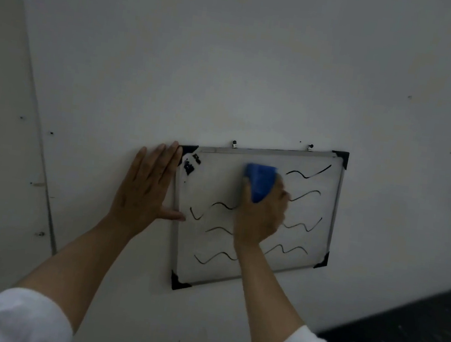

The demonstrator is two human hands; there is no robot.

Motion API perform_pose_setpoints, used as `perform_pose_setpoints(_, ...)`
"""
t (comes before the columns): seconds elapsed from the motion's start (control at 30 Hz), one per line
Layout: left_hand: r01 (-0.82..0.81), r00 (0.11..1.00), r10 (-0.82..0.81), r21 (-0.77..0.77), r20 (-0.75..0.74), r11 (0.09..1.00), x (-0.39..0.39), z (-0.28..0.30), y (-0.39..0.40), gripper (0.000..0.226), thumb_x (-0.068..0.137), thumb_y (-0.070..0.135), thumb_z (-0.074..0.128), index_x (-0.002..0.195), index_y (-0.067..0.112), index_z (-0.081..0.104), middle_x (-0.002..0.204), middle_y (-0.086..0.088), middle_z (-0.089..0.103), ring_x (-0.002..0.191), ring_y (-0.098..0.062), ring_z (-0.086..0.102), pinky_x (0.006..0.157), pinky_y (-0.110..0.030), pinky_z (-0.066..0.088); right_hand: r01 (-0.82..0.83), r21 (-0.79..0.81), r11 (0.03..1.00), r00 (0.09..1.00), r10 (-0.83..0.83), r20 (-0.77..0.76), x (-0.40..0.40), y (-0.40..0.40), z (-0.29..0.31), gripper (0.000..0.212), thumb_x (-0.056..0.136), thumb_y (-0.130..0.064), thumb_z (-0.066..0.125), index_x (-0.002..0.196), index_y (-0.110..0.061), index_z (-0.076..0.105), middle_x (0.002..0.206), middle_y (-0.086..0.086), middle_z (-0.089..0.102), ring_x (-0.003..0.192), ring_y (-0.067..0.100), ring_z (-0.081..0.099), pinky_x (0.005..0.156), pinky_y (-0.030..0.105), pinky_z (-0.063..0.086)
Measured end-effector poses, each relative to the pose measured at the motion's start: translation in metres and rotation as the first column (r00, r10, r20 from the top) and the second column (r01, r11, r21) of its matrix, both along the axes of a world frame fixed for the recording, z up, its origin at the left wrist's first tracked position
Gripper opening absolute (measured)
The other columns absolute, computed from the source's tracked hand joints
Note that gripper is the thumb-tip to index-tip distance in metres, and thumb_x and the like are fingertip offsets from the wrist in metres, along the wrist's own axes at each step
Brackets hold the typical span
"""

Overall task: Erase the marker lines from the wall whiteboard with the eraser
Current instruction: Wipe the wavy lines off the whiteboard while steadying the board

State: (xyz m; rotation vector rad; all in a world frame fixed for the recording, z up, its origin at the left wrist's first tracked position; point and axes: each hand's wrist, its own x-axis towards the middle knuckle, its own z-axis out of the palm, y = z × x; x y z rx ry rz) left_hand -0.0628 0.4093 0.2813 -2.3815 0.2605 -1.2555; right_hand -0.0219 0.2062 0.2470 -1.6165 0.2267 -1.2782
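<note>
A small whiteboard with a metal frame and black corner caps hangs on the wall, tilted. Several wavy black marker lines cross it; the upper left stretch of the board is wiped bare. My right hand grips a blue eraser and presses it flat against the board near the top middle. My left hand lies flat and spread on the wall, its thumb and fingertips touching the board's left frame edge.
A black label or magnet sits in the board's top left corner. Two clips hold the board's top edge. A dark patterned floor shows at the lower right. A wall seam runs down the left.
</note>
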Motion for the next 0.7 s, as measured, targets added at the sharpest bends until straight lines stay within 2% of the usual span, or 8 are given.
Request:
perform_pose_setpoints(0.13,0.013,1.000,-0.013,0.012,0.012,1.000,0.000,-0.002,0.001,0.130,0.058,0.083,0.057,0.149,-0.002,0.019,0.156,-0.018,0.018,0.144,-0.034,0.018,0.115,-0.053,0.019,0.125,-0.749,0.651,0.966,0.092,0.241,-0.012,0.033,-0.018,0.058,0.083,-0.053,0.055,0.129,-0.018,0.046,0.104,0.009,0.061,0.083,0.023,0.054,0.068,0.034,0.041)
perform_pose_setpoints(0.2,0.017,1.000,-0.017,0.004,0.008,1.000,0.000,-0.001,0.001,0.133,0.053,0.082,0.062,0.149,-0.001,0.019,0.156,-0.017,0.019,0.143,-0.033,0.019,0.115,-0.053,0.018,0.143,-0.665,0.733,0.971,0.026,0.237,0.002,0.013,-0.009,0.058,0.082,-0.052,0.055,0.129,-0.018,0.046,0.106,0.010,0.061,0.084,0.024,0.055,0.069,0.035,0.044)
perform_pose_setpoints(0.27,0.011,1.000,-0.011,0.000,0.012,1.000,-0.001,-0.001,0.001,0.136,0.050,0.083,0.062,0.149,0.000,0.020,0.156,-0.015,0.019,0.143,-0.032,0.019,0.116,-0.052,0.017,0.094,-0.283,0.955,0.991,-0.064,0.115,0.011,-0.014,0.005,0.060,0.081,-0.051,0.059,0.130,-0.017,0.048,0.110,0.011,0.058,0.089,0.026,0.056,0.075,0.038,0.047)
perform_pose_setpoints(0.37,0.010,1.000,-0.010,-0.012,0.002,1.000,0.000,-0.001,0.000,0.138,0.047,0.083,0.063,0.149,0.001,0.020,0.156,-0.014,0.019,0.144,-0.031,0.019,0.116,-0.051,0.016,0.050,0.138,0.989,0.998,-0.043,-0.056,0.012,-0.015,0.020,0.062,0.081,-0.046,0.067,0.131,-0.016,0.047,0.113,0.011,0.055,0.095,0.030,0.057,0.080,0.034,0.039)
perform_pose_setpoints(0.47,0.013,1.000,-0.013,-0.020,0.001,1.000,0.002,-0.002,0.001,0.134,0.051,0.082,0.062,0.149,0.000,0.020,0.156,-0.015,0.021,0.143,-0.032,0.020,0.117,-0.052,0.015,0.073,-0.210,0.975,0.994,-0.054,0.094,-0.009,0.037,0.012,0.058,0.080,-0.050,0.062,0.127,-0.017,0.049,0.108,0.010,0.057,0.089,0.025,0.054,0.073,0.030,0.036)
perform_pose_setpoints(0.57,0.015,1.000,-0.015,-0.007,0.008,1.000,0.001,-0.003,0.001,0.131,0.056,0.084,0.057,0.149,0.001,0.019,0.155,-0.016,0.020,0.143,-0.033,0.020,0.116,-0.052,0.015,0.142,-0.611,0.779,0.973,0.003,0.231,-0.013,0.047,0.002,0.057,0.081,-0.049,0.060,0.126,-0.017,0.049,0.103,0.009,0.060,0.083,0.022,0.052,0.066,0.033,0.037)
perform_pose_setpoints(0.63,0.009,1.000,-0.009,-0.008,0.015,1.000,0.000,-0.002,0.000,0.133,0.052,0.082,0.061,0.149,0.001,0.020,0.156,-0.015,0.020,0.143,-0.033,0.019,0.117,-0.052,0.014,0.169,-0.567,0.806,0.971,-0.038,0.236,0.002,0.020,0.007,0.059,0.080,-0.050,0.064,0.127,-0.017,0.050,0.104,0.009,0.060,0.083,0.023,0.054,0.067,0.034,0.041)
perform_pose_setpoints(0.7,0.001,1.000,-0.001,-0.010,0.029,1.000,-0.002,-0.001,0.000,0.135,0.049,0.083,0.063,0.149,0.001,0.022,0.156,-0.013,0.021,0.143,-0.032,0.020,0.116,-0.052,0.016,0.088,-0.208,0.974,0.992,-0.066,0.109,0.011,-0.005,0.016,0.064,0.078,-0.049,0.069,0.129,-0.018,0.049,0.109,0.010,0.058,0.089,0.026,0.056,0.075,0.038,0.048)
